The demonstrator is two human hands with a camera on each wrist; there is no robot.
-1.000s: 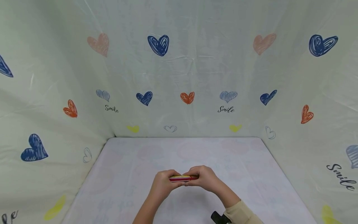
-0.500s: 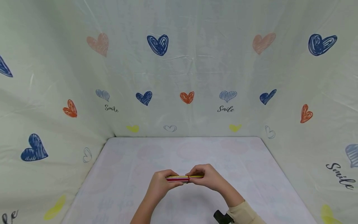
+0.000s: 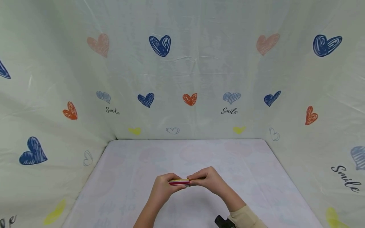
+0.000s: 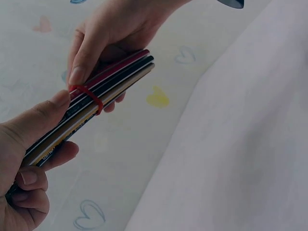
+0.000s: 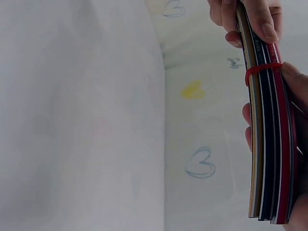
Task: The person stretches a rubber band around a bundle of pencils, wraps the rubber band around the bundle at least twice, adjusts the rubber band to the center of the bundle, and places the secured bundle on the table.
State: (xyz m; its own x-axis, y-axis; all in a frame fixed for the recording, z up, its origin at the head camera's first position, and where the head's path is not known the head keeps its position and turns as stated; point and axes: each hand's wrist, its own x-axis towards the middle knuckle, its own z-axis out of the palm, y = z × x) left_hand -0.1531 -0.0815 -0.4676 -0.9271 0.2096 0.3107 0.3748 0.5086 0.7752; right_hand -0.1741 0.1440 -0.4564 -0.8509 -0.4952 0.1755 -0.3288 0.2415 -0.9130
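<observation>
A bundle of several striped pencils (image 4: pixel 126 76), red, dark and yellow, is held up in front of the body. Around it runs a red rubber band (image 5: pixel 262 67). My left hand (image 3: pixel 163 187) grips one end of the bundle, thumb on top and fingers beneath. Farther along, my right hand (image 3: pixel 210 181) holds the pencils, its thumb tip touching the band. In the right wrist view, the pencils' flat ends (image 5: pixel 270 220) stick out past the band on the right hand's side. The left hand hides the opposite ends.
A white table (image 3: pixel 137 158) lies beneath both hands. Pale curtains (image 3: pixel 199 72) printed with hearts and the word Smile stand behind it and at both sides. A black device (image 3: pixel 223 221) is at the right wrist, beside the beige sleeve (image 3: pixel 246 217).
The right hand first slid right along the pencils, exposing the red band, then came back left to it. The left hand keeps its grip and has shifted slightly left.
</observation>
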